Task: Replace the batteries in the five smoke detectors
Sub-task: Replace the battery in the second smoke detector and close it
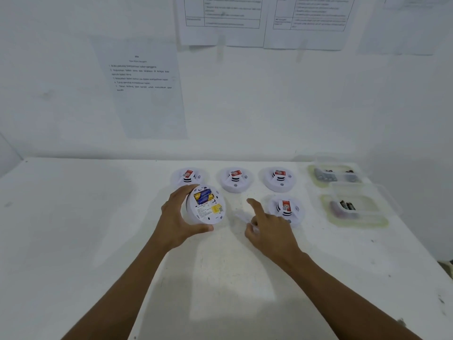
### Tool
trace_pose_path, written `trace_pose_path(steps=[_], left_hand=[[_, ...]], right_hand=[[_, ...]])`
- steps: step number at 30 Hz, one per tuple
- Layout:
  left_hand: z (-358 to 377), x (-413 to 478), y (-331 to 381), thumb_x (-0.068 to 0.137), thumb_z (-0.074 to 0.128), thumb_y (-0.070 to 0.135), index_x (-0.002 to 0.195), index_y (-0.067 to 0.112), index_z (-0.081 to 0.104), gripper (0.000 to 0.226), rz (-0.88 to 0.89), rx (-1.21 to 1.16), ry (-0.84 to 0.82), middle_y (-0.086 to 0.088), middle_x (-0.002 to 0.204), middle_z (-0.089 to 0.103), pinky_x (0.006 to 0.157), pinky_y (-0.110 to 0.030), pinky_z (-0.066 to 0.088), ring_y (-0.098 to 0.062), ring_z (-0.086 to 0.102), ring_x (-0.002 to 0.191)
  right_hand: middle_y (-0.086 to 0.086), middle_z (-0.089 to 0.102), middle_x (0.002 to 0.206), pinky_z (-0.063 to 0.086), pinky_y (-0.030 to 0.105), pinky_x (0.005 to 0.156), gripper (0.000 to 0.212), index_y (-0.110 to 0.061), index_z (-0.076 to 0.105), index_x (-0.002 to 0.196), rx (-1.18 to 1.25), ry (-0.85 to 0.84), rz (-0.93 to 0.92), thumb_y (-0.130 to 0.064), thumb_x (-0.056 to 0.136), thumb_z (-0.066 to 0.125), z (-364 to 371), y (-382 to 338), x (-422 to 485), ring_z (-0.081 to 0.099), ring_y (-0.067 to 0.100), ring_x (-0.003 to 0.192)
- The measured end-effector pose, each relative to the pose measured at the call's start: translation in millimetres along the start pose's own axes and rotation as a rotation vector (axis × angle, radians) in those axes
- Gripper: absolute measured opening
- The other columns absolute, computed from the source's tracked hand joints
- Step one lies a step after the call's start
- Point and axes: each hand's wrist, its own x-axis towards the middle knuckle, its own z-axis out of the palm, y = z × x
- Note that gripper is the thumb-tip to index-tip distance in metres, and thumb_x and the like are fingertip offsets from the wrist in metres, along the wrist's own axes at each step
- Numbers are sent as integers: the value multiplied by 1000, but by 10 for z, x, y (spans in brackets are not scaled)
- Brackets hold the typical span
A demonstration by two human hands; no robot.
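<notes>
My left hand point(175, 220) grips a white smoke detector point(207, 212) tilted on edge, its back facing me. Its battery bay is uncovered and two blue-and-yellow batteries point(203, 196) sit inside. My right hand point(268, 229) hovers just to the right with its index finger pointing out and the other fingers curled. A blurred white piece point(242, 217), seemingly the battery cover, is pinched at its thumb and fingers. Face up on the table are three more detectors in a back row point(188, 177) point(235, 180) point(278, 180), and another point(286, 212) right of my right hand.
Two clear plastic containers stand at the right of the white table point(98, 241): the far one point(312, 176) and the near one point(358, 223) each hold several batteries. Printed sheets hang on the wall point(144, 89) behind. The table's right edge runs close to the containers.
</notes>
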Motion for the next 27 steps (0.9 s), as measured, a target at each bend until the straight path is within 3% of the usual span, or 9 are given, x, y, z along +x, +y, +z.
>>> trace_pose_path(steps=[2,5,7,11,15,19,24,27], left_hand=[[51,-9,32,46,87,53,131,41,41,98,-2,6,0,33,128,43,109,-49,37,-1,42,123],[142,4,92,44,87,56,125,51,40,94,4,12,-10,41,123,43,109,-49,37,4,42,122],[237,21,149,44,88,57,127,47,42,96,12,-10,-26,35,126,47,107,-50,39,0,43,124],[483,49,353,47,89,55,130,41,43,97,57,-51,-66,23,130,51,104,-49,42,-10,47,125],[731,74,506,49,86,61,129,55,35,94,80,-54,-84,31,131,45,106,-43,43,-5,45,125],[811,109,571,51,87,56,127,58,35,92,113,-46,-76,36,130,44,107,-43,42,-2,44,125],[863,119,641,53,87,45,126,46,37,88,99,-35,-76,32,130,42,109,-37,40,2,44,122],[897,136,625,54,87,45,125,49,35,88,85,-26,-85,33,129,41,110,-36,39,5,43,121]], right_hand=[[-2,67,74,55,32,58,51,-24,39,145,161,-16,82,-25,96,52,-101,91,5,61,13,58],[-1,60,64,43,16,59,48,-26,45,138,463,79,166,-19,94,62,-293,123,9,51,8,54],[3,61,61,41,14,57,50,-27,47,135,640,171,199,-17,91,68,-418,95,21,49,10,53],[0,70,86,52,15,66,57,-28,47,136,933,223,267,-10,87,71,-599,-10,90,66,13,67],[-12,66,93,49,10,62,41,-27,59,123,665,251,226,-21,86,74,-590,20,118,65,3,72],[-12,65,98,51,22,72,14,-23,71,101,455,287,82,-29,90,66,-517,136,68,60,2,87],[-17,63,107,47,14,83,40,-26,68,105,405,220,40,-58,83,58,-589,133,31,56,-1,100],[-9,68,112,50,23,89,49,-23,68,111,396,181,-4,-60,80,58,-623,120,66,60,9,103]])
